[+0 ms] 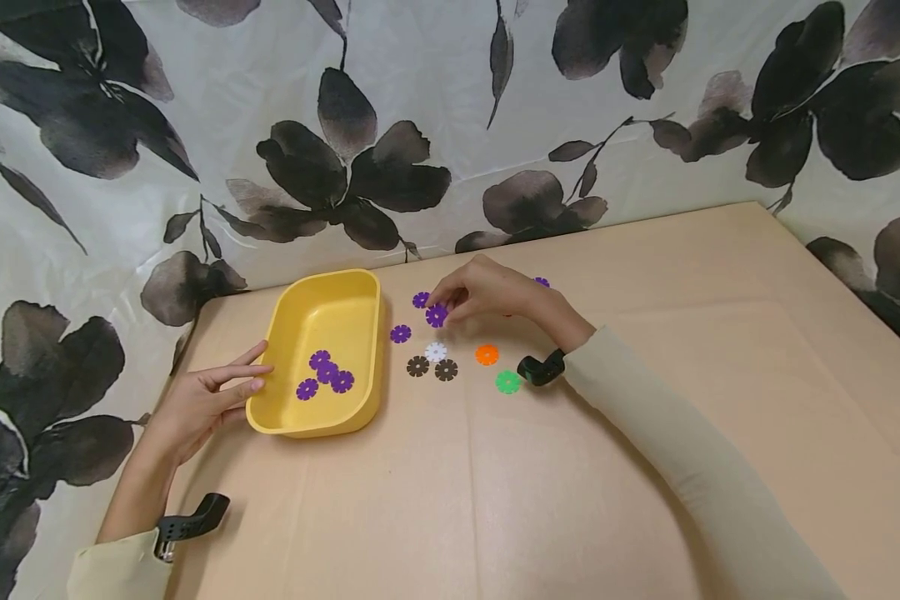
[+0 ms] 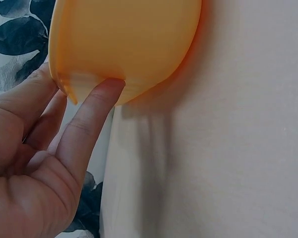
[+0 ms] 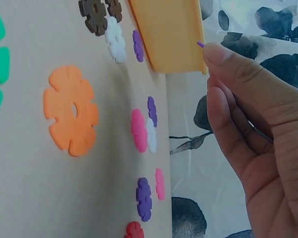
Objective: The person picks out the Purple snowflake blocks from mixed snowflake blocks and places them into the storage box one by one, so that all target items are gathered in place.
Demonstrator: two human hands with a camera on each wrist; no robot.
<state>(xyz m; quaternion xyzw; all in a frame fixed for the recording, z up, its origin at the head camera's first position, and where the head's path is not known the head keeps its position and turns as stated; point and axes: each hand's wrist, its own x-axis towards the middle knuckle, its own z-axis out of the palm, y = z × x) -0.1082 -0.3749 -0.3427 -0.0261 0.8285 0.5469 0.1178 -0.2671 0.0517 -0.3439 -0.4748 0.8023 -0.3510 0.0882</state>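
Left hand point(image 1: 206, 396) grips the near-left rim of yellow tray point(image 1: 377, 387), fingers only slightly bent; four purple discs point(image 1: 327, 372) inside. Right hand point(image 1: 487, 292) pinches purple flower disc point(image 1: 437, 316) right of tray, fingers nearly together. In the way below it: white disc point(image 1: 436, 352), brown discs point(image 1: 446, 370), orange disc point(image 1: 487, 355), green disc point(image 1: 507, 382). Pink disc point(image 3: 139, 130) and red disc point(image 3: 134, 230) hidden or nearly so from head view; red cut off at bottom in right wrist view. Held disc: only a sliver there. Tabletop point(image 1: 645, 275) back edge meets floral cloth point(image 1: 352, 183); corner upper right, surface extends lower right.
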